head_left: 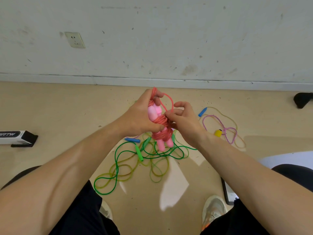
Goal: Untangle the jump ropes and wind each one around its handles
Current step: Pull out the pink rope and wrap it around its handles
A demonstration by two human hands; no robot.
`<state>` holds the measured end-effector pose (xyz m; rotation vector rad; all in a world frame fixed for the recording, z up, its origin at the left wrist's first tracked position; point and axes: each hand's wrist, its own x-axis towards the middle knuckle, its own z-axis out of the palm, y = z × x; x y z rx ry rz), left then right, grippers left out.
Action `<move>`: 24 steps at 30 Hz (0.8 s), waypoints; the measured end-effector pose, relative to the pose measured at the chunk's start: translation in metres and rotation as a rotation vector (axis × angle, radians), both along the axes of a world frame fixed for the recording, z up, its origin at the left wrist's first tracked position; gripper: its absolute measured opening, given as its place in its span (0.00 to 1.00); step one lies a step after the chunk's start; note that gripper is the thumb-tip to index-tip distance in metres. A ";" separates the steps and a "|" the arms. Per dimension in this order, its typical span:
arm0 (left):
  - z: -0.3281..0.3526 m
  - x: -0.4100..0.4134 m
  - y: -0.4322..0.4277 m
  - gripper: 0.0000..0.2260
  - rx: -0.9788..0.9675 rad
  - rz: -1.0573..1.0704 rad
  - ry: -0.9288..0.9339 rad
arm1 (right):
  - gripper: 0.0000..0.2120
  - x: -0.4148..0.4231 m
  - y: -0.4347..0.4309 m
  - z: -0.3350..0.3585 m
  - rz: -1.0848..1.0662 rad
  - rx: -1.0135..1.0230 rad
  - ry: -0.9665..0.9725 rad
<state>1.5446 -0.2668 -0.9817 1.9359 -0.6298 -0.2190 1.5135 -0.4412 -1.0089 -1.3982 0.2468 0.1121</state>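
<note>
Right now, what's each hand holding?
Left hand: grips the pink handles.
Right hand: pinches the red rope wound round them.

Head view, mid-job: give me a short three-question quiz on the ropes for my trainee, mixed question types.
1. True or false: the red rope is wound around the two pink handles, which the left hand holds.
2. Which rope lies loose on the floor, still unwound? A) green rope B) black rope C) white rope
3. Fill in: the right hand pinches the ____ rope beside the wound turns.

Key: 1 true; 2 A; 3 red.
</note>
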 end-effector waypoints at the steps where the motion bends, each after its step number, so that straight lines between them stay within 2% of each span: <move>1: -0.001 -0.001 -0.001 0.36 -0.003 0.003 0.002 | 0.16 0.000 0.001 -0.001 -0.006 -0.026 -0.008; 4: -0.004 -0.003 -0.006 0.35 -0.009 0.008 0.026 | 0.19 0.005 0.004 -0.001 -0.020 -0.060 -0.021; 10: -0.009 -0.006 -0.014 0.36 -0.064 0.019 0.131 | 0.12 0.003 0.013 -0.001 -0.078 -0.260 -0.074; 13: -0.008 -0.009 -0.017 0.33 -0.122 0.034 0.195 | 0.12 0.005 0.014 -0.003 -0.212 -0.385 -0.136; 16: 0.001 -0.009 -0.019 0.25 -0.235 0.106 0.430 | 0.11 0.006 0.015 -0.004 -0.380 -0.314 -0.157; 19: 0.009 -0.003 -0.016 0.19 -0.411 0.143 0.671 | 0.10 0.007 0.015 0.003 -0.432 -0.228 -0.187; 21: 0.013 0.000 -0.011 0.17 -0.449 0.119 0.736 | 0.09 0.007 0.015 0.007 -0.416 -0.208 -0.199; 24: 0.014 0.001 -0.005 0.19 -0.430 0.064 0.783 | 0.08 0.004 0.015 0.010 -0.377 -0.185 -0.204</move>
